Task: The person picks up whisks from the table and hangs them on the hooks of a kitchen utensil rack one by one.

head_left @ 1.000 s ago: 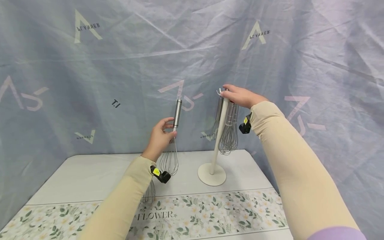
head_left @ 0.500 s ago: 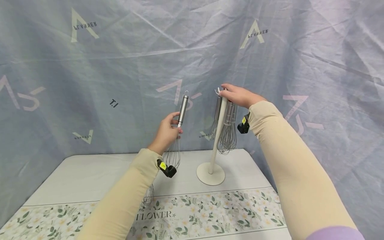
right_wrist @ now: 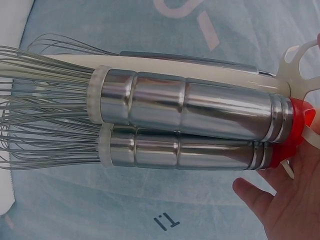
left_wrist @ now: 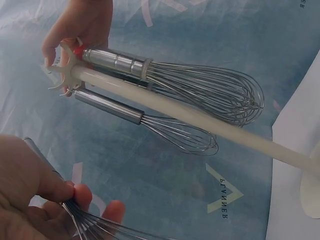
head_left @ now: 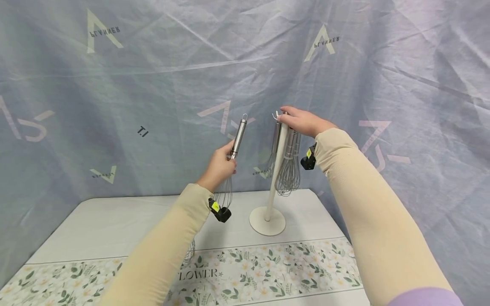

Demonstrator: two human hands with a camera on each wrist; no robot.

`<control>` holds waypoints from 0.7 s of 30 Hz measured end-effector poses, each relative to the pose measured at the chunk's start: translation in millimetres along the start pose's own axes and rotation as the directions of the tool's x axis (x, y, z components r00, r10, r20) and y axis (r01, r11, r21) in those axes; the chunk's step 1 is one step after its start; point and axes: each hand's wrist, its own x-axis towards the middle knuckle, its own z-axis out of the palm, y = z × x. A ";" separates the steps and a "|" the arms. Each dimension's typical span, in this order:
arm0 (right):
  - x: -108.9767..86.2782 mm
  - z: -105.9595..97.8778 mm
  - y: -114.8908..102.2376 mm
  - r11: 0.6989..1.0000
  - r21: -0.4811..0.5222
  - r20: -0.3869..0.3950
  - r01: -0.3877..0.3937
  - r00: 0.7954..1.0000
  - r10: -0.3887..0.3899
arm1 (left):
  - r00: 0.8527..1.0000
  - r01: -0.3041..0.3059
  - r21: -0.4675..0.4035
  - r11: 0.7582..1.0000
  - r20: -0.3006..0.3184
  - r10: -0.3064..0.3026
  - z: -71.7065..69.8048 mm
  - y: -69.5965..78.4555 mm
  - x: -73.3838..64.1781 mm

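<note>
My left hand pinches a steel whisk between thumb and fingers where handle meets wires. The whisk stands handle up, its hanging loop on top, its wires partly behind my hand and wrist camera. To its right rises a white utensil stand with a crown of hooks. My right hand grips this crown from above, fingers curled over the hooks. Two thick-handled whisks with red ends hang on the stand, the nearer whisk overlapping the other whisk. A slim whisk hangs on another hook.
Another whisk lies on the white table, mostly hidden behind my left forearm. A floral printed band crosses the tabletop. Close behind the table hangs a grey-blue curtain. The stand's round base rests on the table's right half.
My left hand has moved right and slightly up with the whisk, bringing it closer to the stand; the whisk leans more to the right. My right hand stays on the stand's top.
</note>
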 end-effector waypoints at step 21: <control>-1.3 1.1 -1.3 1.000 -0.011 -0.016 -0.015 1.000 0.015 | 0.993 -0.041 0.015 0.999 0.110 0.039 17.7 10.4 14.1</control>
